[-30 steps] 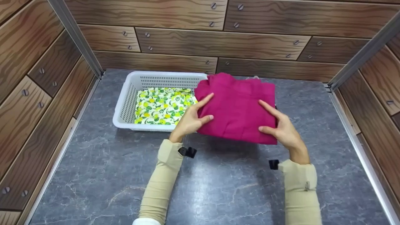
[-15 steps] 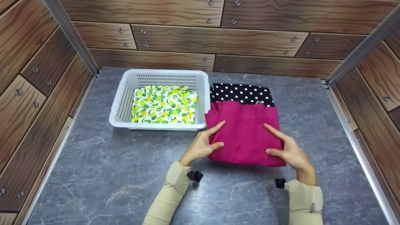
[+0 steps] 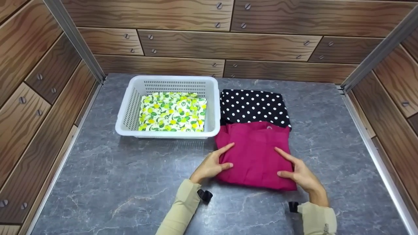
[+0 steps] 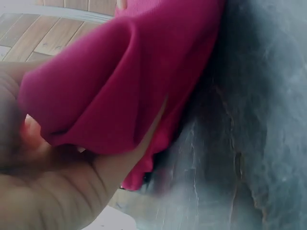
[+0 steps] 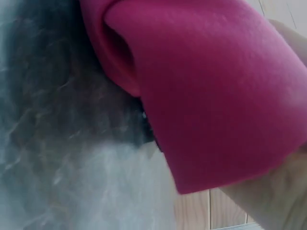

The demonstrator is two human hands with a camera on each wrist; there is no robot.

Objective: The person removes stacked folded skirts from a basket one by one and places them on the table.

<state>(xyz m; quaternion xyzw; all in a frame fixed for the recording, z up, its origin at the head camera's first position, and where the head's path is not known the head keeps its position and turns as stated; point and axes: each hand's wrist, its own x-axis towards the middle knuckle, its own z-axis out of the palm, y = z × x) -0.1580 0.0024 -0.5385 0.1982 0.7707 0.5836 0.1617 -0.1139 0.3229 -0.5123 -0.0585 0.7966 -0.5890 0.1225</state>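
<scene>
A folded magenta cloth is held between my two hands, its near edge slightly raised off the grey surface. At its left side my left hand grips it, with thumb and index finger on top. In the left wrist view the magenta cloth bulges in folds between thumb and fingers. My right hand grips the opposite side the same way. The right wrist view shows a hanging corner of the magenta cloth; most of that hand is hidden. The cloth's far edge overlaps a folded black cloth with white dots.
A white perforated plastic basket stands left of the cloths, with a folded lemon-print cloth inside it. Wood-patterned walls enclose the grey marbled surface at the back and both sides.
Both hands have drawn the magenta cloth toward me and lowered it, from beside the basket's right rim. The black dotted cloth, hidden at first, now shows behind it.
</scene>
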